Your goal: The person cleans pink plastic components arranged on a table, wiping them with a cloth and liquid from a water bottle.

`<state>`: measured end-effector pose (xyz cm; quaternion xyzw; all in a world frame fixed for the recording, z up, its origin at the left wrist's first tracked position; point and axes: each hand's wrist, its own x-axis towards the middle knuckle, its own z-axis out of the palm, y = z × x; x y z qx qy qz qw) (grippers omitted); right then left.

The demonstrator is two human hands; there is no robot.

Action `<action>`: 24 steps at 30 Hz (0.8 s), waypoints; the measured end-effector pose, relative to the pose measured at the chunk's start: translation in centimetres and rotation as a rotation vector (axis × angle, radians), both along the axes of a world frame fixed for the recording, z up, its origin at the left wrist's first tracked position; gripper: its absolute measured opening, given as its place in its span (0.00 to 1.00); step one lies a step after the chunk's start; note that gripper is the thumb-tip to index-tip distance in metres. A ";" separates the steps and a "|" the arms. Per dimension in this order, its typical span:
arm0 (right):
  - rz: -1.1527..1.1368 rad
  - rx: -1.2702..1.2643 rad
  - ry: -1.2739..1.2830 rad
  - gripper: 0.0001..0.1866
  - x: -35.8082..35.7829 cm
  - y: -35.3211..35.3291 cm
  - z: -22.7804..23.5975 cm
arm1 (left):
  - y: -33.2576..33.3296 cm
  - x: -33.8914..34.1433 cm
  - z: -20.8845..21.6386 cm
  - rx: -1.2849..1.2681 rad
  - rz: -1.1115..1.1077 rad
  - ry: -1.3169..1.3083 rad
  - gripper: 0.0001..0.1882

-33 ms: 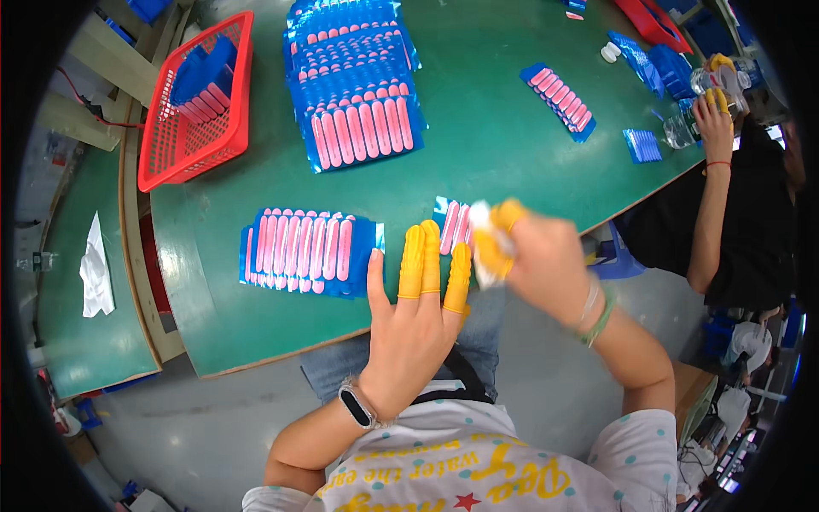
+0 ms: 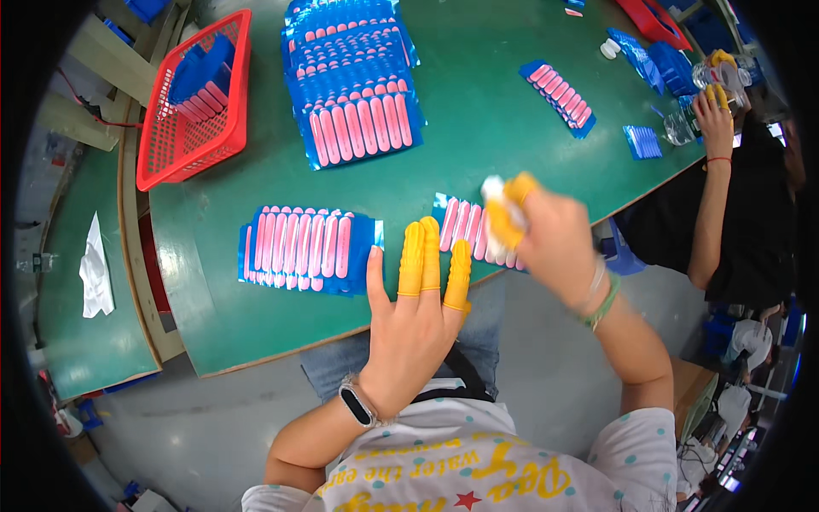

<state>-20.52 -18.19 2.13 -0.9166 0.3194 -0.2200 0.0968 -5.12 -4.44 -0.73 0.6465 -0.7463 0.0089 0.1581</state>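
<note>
My left hand [image 2: 415,299] lies with its fingers stretched out, yellow rubber finger cots on three of them. Its bare index or thumb tip touches the right edge of a stack of blue film sheets [image 2: 303,247] bearing pink rounded strips. Just right of its fingers lies another blue sheet with pink strips [image 2: 463,222], near the table edge. Over that sheet my right hand [image 2: 546,230], blurred and also in yellow cots, grips a crumpled white cloth or tissue [image 2: 495,200]; it partly hides the strips.
A large layered pile of strip sheets [image 2: 354,94] spreads at the back. A red basket [image 2: 192,107] holding sheets stands at the left. One small stack [image 2: 559,98] lies at the right. A co-worker's hand [image 2: 715,119] is beside clear bottles at the far right.
My right hand has moved slightly right and up with the white cloth, uncovering more pink strips on the sheet beneath. My left hand has stayed in place.
</note>
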 end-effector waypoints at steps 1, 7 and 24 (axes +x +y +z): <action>-0.121 -0.007 0.023 0.11 -0.2 -0.8 0.0 | 0.0 0.0 0.2 -0.002 -0.004 0.002 0.37; -0.050 0.029 -0.013 0.13 -0.5 1.2 0.0 | -0.1 0.0 0.1 0.027 0.007 0.010 0.37; -0.075 -0.041 0.004 0.14 -2.5 2.1 -0.4 | 0.0 0.2 0.0 0.040 -0.018 -0.042 0.34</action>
